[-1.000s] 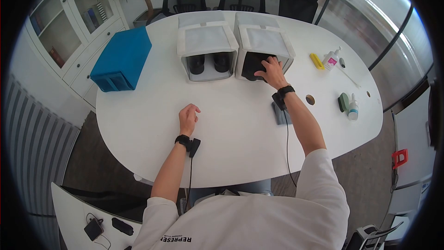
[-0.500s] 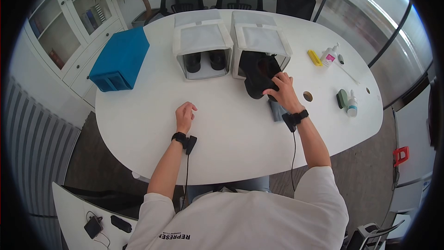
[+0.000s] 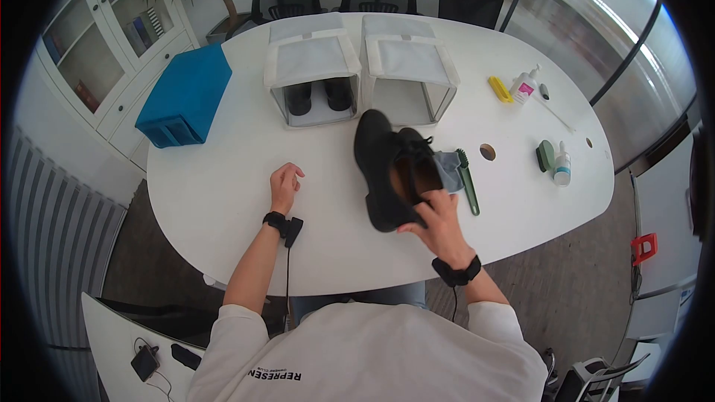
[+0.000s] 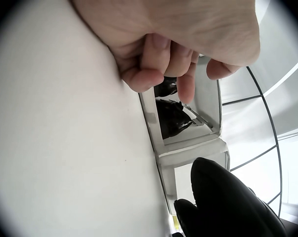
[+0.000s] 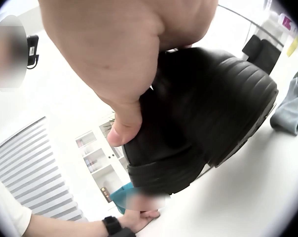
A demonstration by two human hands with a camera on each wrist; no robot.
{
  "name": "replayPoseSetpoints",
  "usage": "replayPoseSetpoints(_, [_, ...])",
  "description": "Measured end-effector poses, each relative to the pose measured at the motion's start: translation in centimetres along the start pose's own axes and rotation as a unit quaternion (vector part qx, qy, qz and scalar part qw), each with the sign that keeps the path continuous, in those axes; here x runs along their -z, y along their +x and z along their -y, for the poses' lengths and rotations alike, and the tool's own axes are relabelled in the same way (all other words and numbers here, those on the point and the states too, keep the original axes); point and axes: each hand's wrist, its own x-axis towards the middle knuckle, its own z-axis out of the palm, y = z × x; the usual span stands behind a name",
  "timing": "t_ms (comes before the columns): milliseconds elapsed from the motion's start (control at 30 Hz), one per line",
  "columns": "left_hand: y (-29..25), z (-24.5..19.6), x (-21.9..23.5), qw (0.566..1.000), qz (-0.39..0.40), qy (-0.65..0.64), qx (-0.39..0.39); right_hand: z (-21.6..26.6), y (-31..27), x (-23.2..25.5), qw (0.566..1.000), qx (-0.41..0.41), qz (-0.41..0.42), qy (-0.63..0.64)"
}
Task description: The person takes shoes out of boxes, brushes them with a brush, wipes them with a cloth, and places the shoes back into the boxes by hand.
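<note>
Over the bench (image 3: 331,264), my right hand (image 3: 442,228) pinches the black shoes (image 3: 378,160) together at the heels: probably firm, lightish and slick, best held by the collars. My left hand (image 3: 284,186) lies loosely curled, holding nothing.

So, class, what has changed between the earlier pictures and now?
The pair of black leather lace-up shoes has come out of the right-hand white box, toward the person. The right hand, first at that box's opening, now grips them near the heels, over the table. Unchanged: the left hand stays idle, and the other black shoes remain in the left-hand white box.
</note>
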Motion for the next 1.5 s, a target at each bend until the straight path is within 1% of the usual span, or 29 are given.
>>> replayPoseSetpoints(67, [0.0,0.0,0.0,1.0,-0.004,-0.005,0.006,0.9,-0.5,-1.0,1.0,0.005,0.015,0.017])
replayPoseSetpoints(167, [0.0,0.0,0.1,1.0,-0.003,-0.006,0.003,2.3,-0.7,-3.0,0.996,0.067,0.065,0.016])
replayPoseSetpoints(200, [-0.1,0.1,0.1,1.0,-0.003,-0.005,0.003,2.6,-0.7,-3.6,0.996,0.067,0.065,0.016])
replayPoseSetpoints(267, [-0.1,-0.3,-0.1,1.0,-0.007,0.01,0.011,3.3,-0.5,-4.5,0.991,0.087,0.102,0.015])
replayPoseSetpoints(300, [-0.4,-0.4,-0.4,1.0,-0.008,0.009,0.01,3.3,-0.4,-4.7,0.991,0.083,0.101,0.018])
replayPoseSetpoints(367, [-1.4,-1.7,-2.3,0.992,0.007,0.111,-0.06,3.5,-0.1,-4.7,0.99,0.079,0.113,0.017])
replayPoseSetpoints(400, [-1.9,-2.5,-3.5,0.992,0.009,0.111,-0.061,3.5,0.0,-4.6,0.989,0.074,0.125,0.017])
replayPoseSetpoints(467, [-3.7,-5.4,-6.4,0.98,0.068,0.148,-0.115,3.4,0.1,-4.1,0.988,0.078,0.131,0.013])
replayPoseSetpoints(500, [-4.4,-6.5,-7.4,0.98,0.07,0.148,-0.114,3.3,0.2,-4.0,0.987,0.084,0.138,0.011])
replayPoseSetpoints(533, [-5.2,-7.4,-8.2,0.941,0.103,0.264,-0.186,3.1,0.3,-3.9,0.987,0.083,0.139,0.012])
replayPoseSetpoints(567, [-5.9,-8.1,-8.8,0.883,0.132,0.373,-0.253,2.9,0.3,-3.8,0.988,0.071,0.135,0.028])
replayPoseSetpoints(600, [-6.7,-8.7,-9.6,0.883,0.131,0.373,-0.253,2.7,0.3,-3.6,0.989,0.059,0.129,0.044])
replayPoseSetpoints(667, [-8.2,-9.4,-10.5,0.863,0.104,0.437,-0.232,2.0,0.1,-3.4,0.989,0.048,0.127,0.057])
replayPoseSetpoints(700, [-8.5,-8.9,-10.4,0.865,0.133,0.443,-0.197,1.8,0.1,-3.4,0.989,0.036,0.126,0.07])
replayPoseSetpoints(733, [-8.6,-8.6,-10.2,0.864,0.133,0.443,-0.197,1.7,0.1,-3.4,0.989,0.035,0.126,0.071])
replayPoseSetpoints(800, [-8.6,-8.3,-9.7,0.932,0.18,0.303,-0.083,1.5,0.1,-3.4,0.987,0.037,0.13,0.085])
replayPoseSetpoints(933, [-8.4,-9.1,-8.3,0.934,0.181,0.301,-0.061,1.6,0.4,-3.5,0.984,0.03,0.153,0.083])
replayPoseSetpoints(1000, [-7.3,-9.1,-6.2,0.914,0.233,0.318,-0.098,1.5,0.4,-3.7,0.985,0.039,0.147,0.079])
replayPoseSetpoints(1033, [-6.9,-9.9,-5.2,0.926,0.231,0.283,-0.096,1.5,0.3,-3.7,0.985,0.039,0.148,0.079])
replayPoseSetpoints(1067, [-5.9,-10.6,-3.8,0.906,0.253,0.318,-0.115,1.6,0.3,-3.7,0.985,0.034,0.148,0.076])
replayPoseSetpoints(1133, [-4.1,-10.8,-0.6,0.875,0.25,0.379,-0.166,1.6,0.1,-3.7,0.986,0.029,0.149,0.074])
replayPoseSetpoints(1167, [-3.8,-11.2,0.6,0.875,0.249,0.38,-0.165,1.4,0.0,-3.9,0.986,0.034,0.145,0.071])
replayPoseSetpoints(1200, [-3.6,-11.7,1.7,0.868,0.238,0.407,-0.157,1.4,-0.1,-4.0,0.987,0.038,0.141,0.069])
replayPoseSetpoints(1267, [-3.9,-13.1,1.9,0.858,0.23,0.435,-0.149,1.5,-0.1,-3.9,0.987,0.035,0.142,0.063])
replayPoseSetpoints(1333, [-5.4,-13.8,1.6,0.894,0.179,0.404,-0.078,1.7,0.0,-3.9,0.988,0.03,0.144,0.057])
replayPoseSetpoints(1367, [-5.8,-13.3,1.8,0.884,0.174,0.42,-0.111,1.7,0.0,-3.9,0.988,0.033,0.138,0.058])
replayPoseSetpoints(1400, [-6.4,-13.1,1.8,0.884,0.174,0.42,-0.109,1.7,0.1,-4.0,0.989,0.037,0.134,0.06])
replayPoseSetpoints(1467, [-7.8,-13.8,0.9,0.883,0.149,0.443,-0.035,1.7,0.2,-4.2,0.989,0.037,0.134,0.059])
replayPoseSetpoints(1500, [-8.2,-13.5,0.8,0.878,0.142,0.454,-0.049,1.7,0.2,-4.2,0.989,0.037,0.133,0.057])
